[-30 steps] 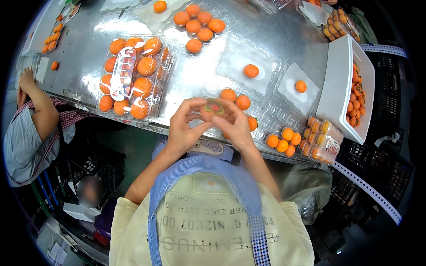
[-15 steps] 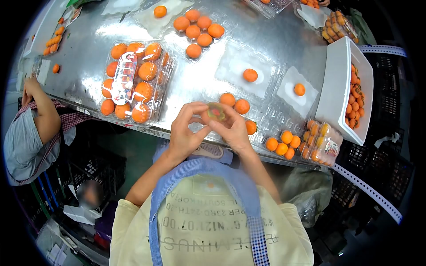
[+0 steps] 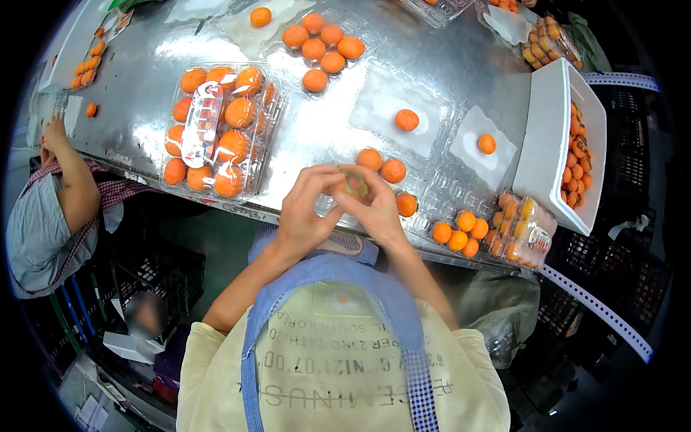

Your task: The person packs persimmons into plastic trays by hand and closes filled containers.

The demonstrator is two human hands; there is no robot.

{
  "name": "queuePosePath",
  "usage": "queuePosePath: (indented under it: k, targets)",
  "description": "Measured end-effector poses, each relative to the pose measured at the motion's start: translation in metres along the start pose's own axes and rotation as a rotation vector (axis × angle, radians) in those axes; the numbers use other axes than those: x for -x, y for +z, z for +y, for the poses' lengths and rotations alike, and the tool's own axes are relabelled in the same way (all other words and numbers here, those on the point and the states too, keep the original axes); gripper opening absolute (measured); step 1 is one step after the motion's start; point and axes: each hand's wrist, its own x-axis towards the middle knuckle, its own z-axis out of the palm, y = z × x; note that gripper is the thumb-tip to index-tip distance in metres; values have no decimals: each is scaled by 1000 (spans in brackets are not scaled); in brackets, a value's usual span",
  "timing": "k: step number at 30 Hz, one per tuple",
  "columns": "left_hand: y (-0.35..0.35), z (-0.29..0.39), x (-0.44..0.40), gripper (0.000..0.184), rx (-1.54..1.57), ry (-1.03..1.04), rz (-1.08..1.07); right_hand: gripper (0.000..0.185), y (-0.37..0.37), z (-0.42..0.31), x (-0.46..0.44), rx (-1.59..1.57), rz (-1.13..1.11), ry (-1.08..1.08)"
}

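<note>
Both my hands meet just over the table's near edge, holding one orange persimmon (image 3: 355,184) between them. A blurred greenish patch with a reddish middle shows on the fruit's upper side. My left hand (image 3: 308,205) has its fingers and thumb closed on one side of the fruit. My right hand (image 3: 379,212) grips the other side, and the fingers hide much of the fruit. Just beyond them, two persimmons (image 3: 393,171) sit in an open clear plastic tray (image 3: 430,189). Another persimmon with a green top (image 3: 407,204) lies right of my right hand.
A closed, labelled clamshell of fruit (image 3: 232,146) stands left on the metal table (image 3: 140,108). Several fruits (image 3: 313,50) fill part of a farther tray. At right are a white foam box (image 3: 541,137), small orange fruits (image 3: 458,240) and another clamshell (image 3: 529,229). A co-worker's arm (image 3: 70,169) is at left.
The persimmon has turned slightly in my fingers, and its greenish patch has shifted a little right. My hands stay in nearly the same place. The co-worker's hand at left has moved slightly.
</note>
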Motion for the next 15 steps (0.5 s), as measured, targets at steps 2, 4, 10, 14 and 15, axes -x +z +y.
queuePosePath:
  k: [2,4,10,14,15]
  targets:
    - [-1,3,-1,40,-31,3,-3,49,0,1,-1,-15,4,19]
    - [0,0,0,43,-40,25,-11,48,-3,5,-3,-2,-11,13]
    - [2,4,-4,54,166,-99,-21,51,-16,5,-3,-506,-63,121]
    - [0,-1,-1,53,177,-187,-62,52,-23,2,-3,-737,-49,111]
    - [1,-2,0,47,198,-220,-51,49,-25,3,-4,-793,-69,114]
